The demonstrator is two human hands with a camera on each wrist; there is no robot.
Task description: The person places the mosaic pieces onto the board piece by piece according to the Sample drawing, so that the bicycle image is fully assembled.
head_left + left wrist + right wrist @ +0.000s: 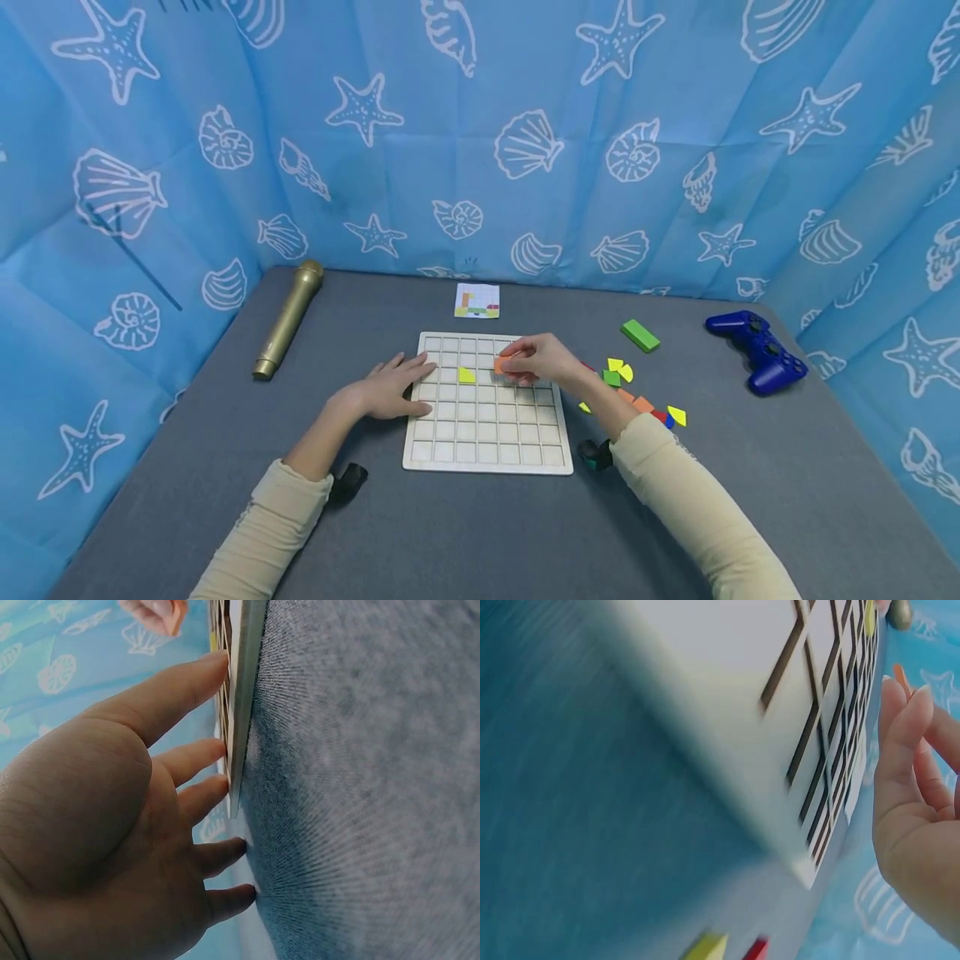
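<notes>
A white grid board [487, 433] lies flat on the grey table, with a yellow quarter-round piece [467, 376] in one of its upper cells. My left hand [386, 390] rests at the board's left edge, fingers spread. In the left wrist view its thumb and two fingertips touch the edge, while the other fingertips reach the table cloth. Above the board's upper right part, my right hand [542, 360] pinches an orange square tile [502, 365] between thumb and fingers. The right wrist view shows the tile [901, 678] edge-on at the fingertips.
Right of the board lie several loose pieces, among them a green square [611, 378] and a yellow one [677, 415]. Farther back are a green block [641, 336] and a blue game controller [757, 350]. A printed pattern card [477, 301] lies behind the board; a gold microphone [288, 321] lies left.
</notes>
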